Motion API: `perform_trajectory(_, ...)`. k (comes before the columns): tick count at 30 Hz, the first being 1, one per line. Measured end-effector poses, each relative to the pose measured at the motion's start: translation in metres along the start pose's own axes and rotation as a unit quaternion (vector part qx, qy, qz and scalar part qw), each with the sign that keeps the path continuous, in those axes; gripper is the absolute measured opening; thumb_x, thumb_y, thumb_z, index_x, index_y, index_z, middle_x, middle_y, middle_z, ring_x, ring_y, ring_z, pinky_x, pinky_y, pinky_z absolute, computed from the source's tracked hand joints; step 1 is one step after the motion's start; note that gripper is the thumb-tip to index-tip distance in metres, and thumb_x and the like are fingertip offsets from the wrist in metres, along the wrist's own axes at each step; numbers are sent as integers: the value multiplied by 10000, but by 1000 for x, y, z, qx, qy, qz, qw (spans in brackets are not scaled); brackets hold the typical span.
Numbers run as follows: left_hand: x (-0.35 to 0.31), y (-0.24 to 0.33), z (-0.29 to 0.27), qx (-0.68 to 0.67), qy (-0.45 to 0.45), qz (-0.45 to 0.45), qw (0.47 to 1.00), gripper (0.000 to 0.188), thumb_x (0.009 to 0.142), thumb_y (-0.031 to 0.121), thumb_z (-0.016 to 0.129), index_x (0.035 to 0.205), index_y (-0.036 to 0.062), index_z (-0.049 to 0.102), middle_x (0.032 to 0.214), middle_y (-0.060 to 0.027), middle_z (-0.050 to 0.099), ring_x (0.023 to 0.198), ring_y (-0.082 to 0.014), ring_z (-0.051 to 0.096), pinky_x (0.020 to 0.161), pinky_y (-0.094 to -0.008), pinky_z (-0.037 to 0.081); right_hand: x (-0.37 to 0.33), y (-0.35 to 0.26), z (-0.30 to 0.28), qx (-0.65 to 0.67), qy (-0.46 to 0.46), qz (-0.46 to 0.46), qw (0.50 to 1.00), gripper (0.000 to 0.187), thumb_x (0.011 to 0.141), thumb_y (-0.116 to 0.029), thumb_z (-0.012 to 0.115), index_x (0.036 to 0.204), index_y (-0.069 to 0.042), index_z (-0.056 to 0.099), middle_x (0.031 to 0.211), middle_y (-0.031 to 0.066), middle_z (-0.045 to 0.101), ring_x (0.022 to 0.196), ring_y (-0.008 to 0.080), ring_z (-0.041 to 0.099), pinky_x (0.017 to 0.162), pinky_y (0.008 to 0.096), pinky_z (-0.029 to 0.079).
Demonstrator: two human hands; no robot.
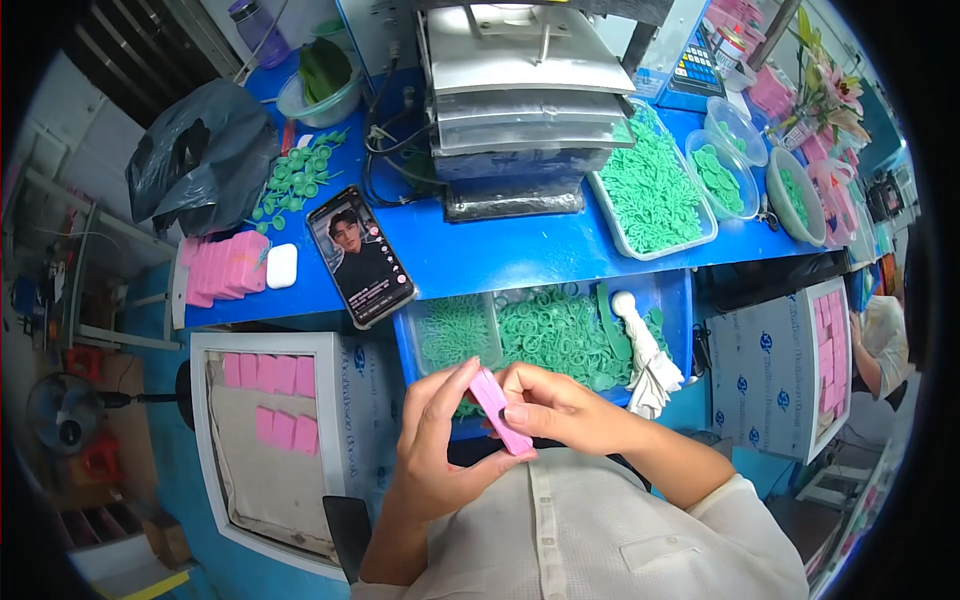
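In front of my chest is a small pink rectangular block (488, 396), held tilted by both hands. My left hand (432, 455) has it between the fingers at the upper end and the thumb at the lower end. My right hand (560, 412) is closed on its right side, the thumb pressed near a small dark spot on the block. Just beyond my hands a blue drawer (683, 320) holds many green ring-shaped pieces (560, 330). A clear tub (458, 335) of thin green pieces sits in its left part, and a bundled white cloth (645, 365) lies at its right.
A lit phone (360, 258) lies at the blue table's (520, 245) front edge, beside a white case (282, 266) and stacked pink blocks (225, 268). A plated machine (525, 110) stands mid-table. Right are green-filled tubs (650, 190). Frames with pink blocks (210, 440) flank me.
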State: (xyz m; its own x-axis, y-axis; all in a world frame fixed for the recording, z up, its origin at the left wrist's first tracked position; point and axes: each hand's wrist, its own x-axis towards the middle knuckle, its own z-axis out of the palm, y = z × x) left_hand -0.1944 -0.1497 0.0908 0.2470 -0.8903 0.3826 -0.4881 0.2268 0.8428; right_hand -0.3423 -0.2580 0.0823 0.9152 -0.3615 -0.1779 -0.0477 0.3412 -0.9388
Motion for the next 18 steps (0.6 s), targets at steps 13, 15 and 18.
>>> perform_trajectory(13,3,-6,20,-123,-12,-25,992,908,564,134,888,1303,-34,388,1194,-151,416,1117,-267,516,914,-385,525,-13,6,-18,-80,65,-39,994,394,969,-326,313,1092,2,494,890,129,557,817,206,522,750,353,416)
perform_trajectory(15,4,-6,20,-129,-5,-20,991,890,581,127,881,1303,-41,388,1204,-168,417,1085,-267,532,906,-401,528,-13,6,-16,-14,78,-47,996,422,967,-319,313,1180,3,484,1031,129,565,941,191,513,848,333,398)
perform_trajectory(18,7,-7,20,-172,14,0,985,899,587,112,878,1312,-47,370,1218,-167,401,1133,-281,506,911,-408,522,-16,6,-15,123,78,-37,989,458,967,-320,315,1267,1,446,1123,114,544,1025,182,487,908,326,370)
